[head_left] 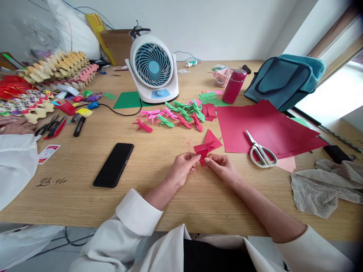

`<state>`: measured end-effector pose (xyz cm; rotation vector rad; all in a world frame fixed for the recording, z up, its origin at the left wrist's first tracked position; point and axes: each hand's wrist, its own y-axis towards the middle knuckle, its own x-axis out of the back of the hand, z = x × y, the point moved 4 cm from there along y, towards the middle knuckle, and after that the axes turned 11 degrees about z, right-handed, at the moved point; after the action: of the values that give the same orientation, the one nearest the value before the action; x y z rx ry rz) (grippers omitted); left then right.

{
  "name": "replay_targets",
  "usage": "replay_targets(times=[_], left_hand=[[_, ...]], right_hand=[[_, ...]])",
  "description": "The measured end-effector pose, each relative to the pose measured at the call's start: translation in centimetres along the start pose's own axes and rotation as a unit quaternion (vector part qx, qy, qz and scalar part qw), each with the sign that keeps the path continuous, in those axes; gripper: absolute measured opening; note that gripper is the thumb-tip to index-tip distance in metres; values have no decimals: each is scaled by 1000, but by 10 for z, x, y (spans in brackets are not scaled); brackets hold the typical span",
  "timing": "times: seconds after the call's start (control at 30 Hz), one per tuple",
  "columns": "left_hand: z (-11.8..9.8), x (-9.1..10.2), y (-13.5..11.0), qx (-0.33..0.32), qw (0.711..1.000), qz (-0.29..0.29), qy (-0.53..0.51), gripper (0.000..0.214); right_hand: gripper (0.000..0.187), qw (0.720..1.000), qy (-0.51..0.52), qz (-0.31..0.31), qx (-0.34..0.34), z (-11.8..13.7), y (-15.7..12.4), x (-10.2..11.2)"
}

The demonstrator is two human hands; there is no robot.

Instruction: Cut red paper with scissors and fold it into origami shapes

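A partly folded piece of red paper (208,146) lies on the wooden table (159,200) in front of me. My left hand (183,167) pinches its near left corner with fingers closed. My right hand (222,166) pinches the near right side, fingers closed too. Both hands rest on the table, almost touching each other.
Several folded paper figures (172,117) in pink, green and red lie behind. Red paper sheets (263,124) with white scissors (261,151) are to the right. A black phone (114,164) lies left. A small fan (153,68), red bottle (234,86), teal backpack (286,79) and cloth (320,189) stand around.
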<state>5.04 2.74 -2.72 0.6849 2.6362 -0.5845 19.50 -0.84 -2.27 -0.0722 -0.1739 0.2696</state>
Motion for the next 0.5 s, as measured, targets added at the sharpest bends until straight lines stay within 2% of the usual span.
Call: replay_targets(times=[0.5], left_hand=[[3, 1, 1, -12, 1000, -13, 6, 38]], right_hand=[[39, 1000, -8, 9, -4, 3, 0, -3]])
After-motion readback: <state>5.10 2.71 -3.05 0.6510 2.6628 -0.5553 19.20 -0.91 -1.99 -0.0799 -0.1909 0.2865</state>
